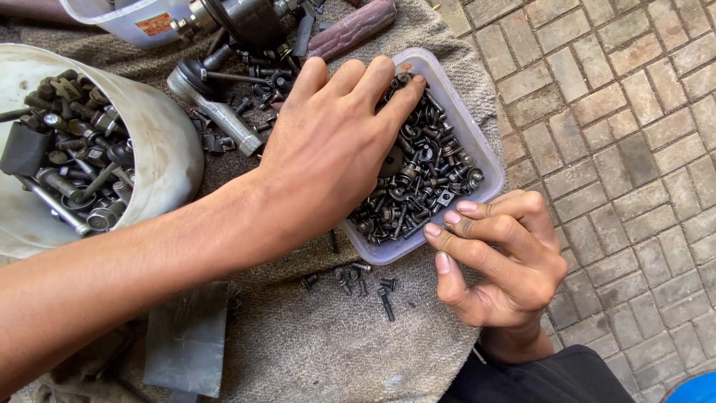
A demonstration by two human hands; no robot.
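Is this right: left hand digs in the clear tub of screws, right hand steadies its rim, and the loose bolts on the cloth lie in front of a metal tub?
Not quite. The tub is clear plastic, not metal. The rest holds: the left hand digs in the screws, the right hand steadies its rim, loose bolts lie on the cloth in front. The head view shows it.

One label [154, 24] noted, at eleven o'clock near the top edge: a small rectangular sticker, orange-red and yellow with pale print, fixed aslant on the wall of a translucent white plastic container [119, 22]. No signs, screens or sealed packages are visible elsewhere.
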